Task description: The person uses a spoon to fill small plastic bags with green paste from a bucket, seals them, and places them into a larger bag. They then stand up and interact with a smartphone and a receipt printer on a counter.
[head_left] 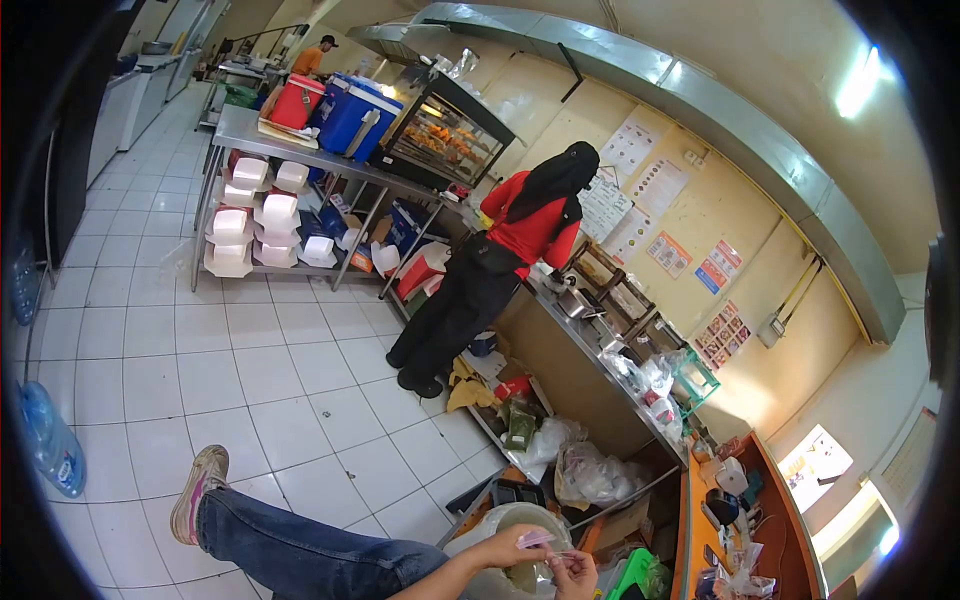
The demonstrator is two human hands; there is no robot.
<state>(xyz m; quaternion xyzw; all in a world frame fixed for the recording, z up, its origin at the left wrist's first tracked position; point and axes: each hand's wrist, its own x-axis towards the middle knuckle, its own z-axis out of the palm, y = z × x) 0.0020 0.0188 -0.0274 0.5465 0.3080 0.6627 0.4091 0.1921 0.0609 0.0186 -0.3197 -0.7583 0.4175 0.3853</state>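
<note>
At the bottom centre my left hand has its fingers closed on a small clear plastic bag with a pinkish edge. Close beside it on the right, my right hand pinches the same thin clear plastic. Both hands are over a whitish bucket lined with plastic, whose contents are mostly hidden. My outstretched leg in blue jeans lies to the left of the hands and ends in a worn shoe.
A person in red and black stands at the steel counter. Plastic bags lie beneath it. A steel table bears coolers and a food warmer. A water bottle stands left; another person is far back.
</note>
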